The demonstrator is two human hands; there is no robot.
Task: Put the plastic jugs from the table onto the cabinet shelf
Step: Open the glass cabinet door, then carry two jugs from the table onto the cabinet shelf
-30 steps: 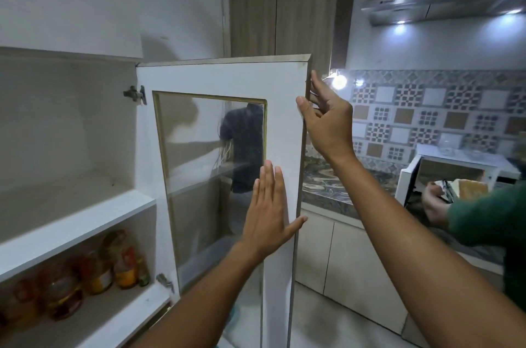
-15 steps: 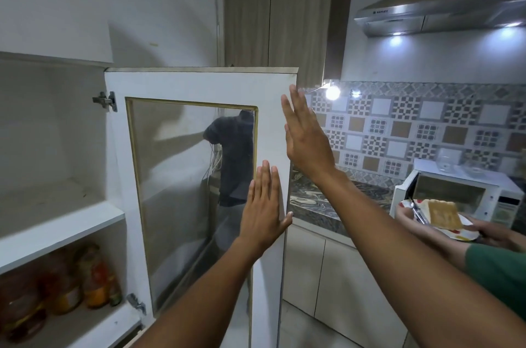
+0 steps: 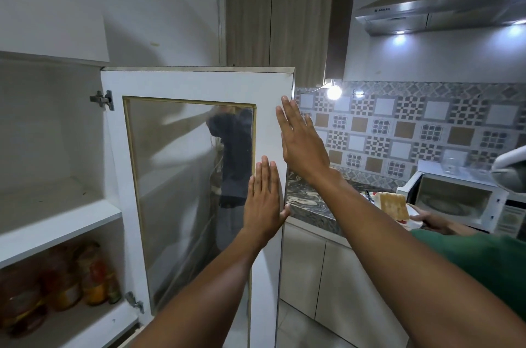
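Right hand (image 3: 303, 145) off the door edge since a second ago, now flat and open.
Cabinet door (image 3: 196, 177) swung wide; upper cabinet shelf (image 3: 57, 222) bare; left hand (image 3: 263, 202) open, palm pressed on door frame; bottles (image 3: 57, 288) on lower shelf. No plastic jugs in view.

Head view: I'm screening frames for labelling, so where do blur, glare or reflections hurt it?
Head view: bottles on the lower shelf are soft and dim; the glass door pane mirrors a dark figure; bulb and hood lights flare; straight edges bow.
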